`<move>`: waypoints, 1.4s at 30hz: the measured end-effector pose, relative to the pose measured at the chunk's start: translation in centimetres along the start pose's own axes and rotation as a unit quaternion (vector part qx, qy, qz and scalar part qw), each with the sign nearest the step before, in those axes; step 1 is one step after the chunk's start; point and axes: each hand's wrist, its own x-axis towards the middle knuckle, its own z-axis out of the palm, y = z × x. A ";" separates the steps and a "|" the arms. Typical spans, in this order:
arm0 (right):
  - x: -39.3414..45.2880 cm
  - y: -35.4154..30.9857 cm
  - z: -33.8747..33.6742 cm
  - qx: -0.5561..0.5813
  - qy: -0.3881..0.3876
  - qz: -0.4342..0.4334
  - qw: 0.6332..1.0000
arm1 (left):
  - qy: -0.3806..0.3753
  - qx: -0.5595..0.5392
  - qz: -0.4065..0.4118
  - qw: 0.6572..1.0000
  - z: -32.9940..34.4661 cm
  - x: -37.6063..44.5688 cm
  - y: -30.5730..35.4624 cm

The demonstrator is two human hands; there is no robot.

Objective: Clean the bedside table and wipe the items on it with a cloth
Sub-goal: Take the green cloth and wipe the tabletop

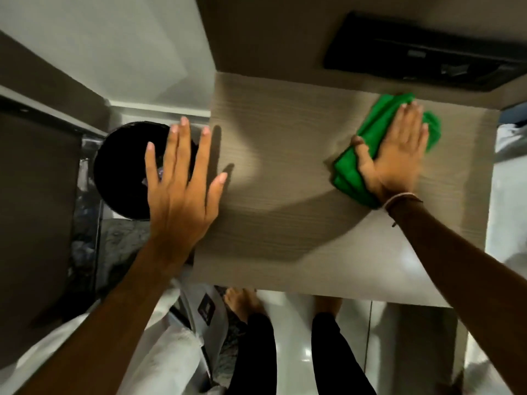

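Cloth (359, 166), green and folded, lay on the bedside table (285, 181) near its far right corner, under the right hand (395, 155), fingers flat and together. Left hand (182, 189) hovered, fingers spread, at the table's left edge above a black bin (122, 172).

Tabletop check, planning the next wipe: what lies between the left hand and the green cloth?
Nothing: the head view shows only bare wood-grain tabletop between left hand and green cloth.
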 end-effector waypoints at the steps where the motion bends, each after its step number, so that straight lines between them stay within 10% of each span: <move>1: 0.2 -2.7 0.2 -0.004 -0.011 -0.042 0.999 | 0.008 0.005 0.003 1.000 -0.6 0.5 -0.6; 7: -5.6 -19.6 1.8 0.053 -0.054 -0.301 0.951 | 0.013 -0.023 -0.017 1.000 -4.0 2.9 -2.1; 12: -15.4 -20.9 3.6 0.129 -0.043 -0.409 0.902 | 0.007 -0.041 -0.021 0.999 -5.4 2.8 -1.2; 30: -13.2 14.3 -0.2 -0.028 -0.010 -0.144 0.989 | -0.047 -0.054 0.073 0.995 -1.7 0.8 11.5; 42: -7.4 -9.1 2.2 0.034 0.023 -0.252 0.967 | -0.048 -0.007 0.041 0.998 -3.0 -2.8 1.9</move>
